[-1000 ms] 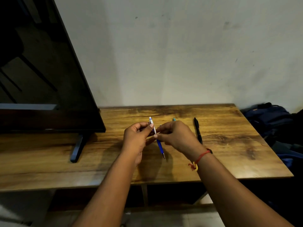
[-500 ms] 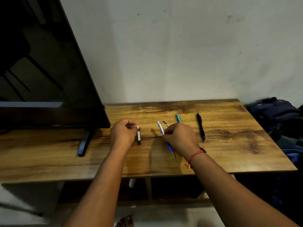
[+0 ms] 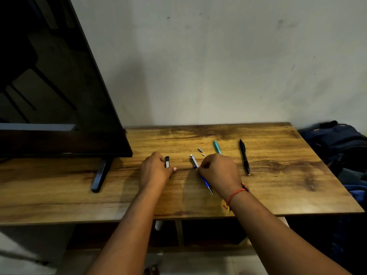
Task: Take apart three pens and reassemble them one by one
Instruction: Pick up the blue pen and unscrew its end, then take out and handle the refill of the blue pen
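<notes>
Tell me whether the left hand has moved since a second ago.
Yes. The left hand has left the blue-and-white pen and shifted left, toward the black television foot, now gripping a small black piece.

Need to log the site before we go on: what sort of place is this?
Probably a room in a home, not a workshop: a flat-screen TV stands on a wooden table against a plain scuffed wall, with a dark backpack slumped beside the table.

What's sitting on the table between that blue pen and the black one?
In the head view, the person's right hand, which grips the blue pen, and behind it a teal pen; two tiny loose bits lie near it.
</notes>
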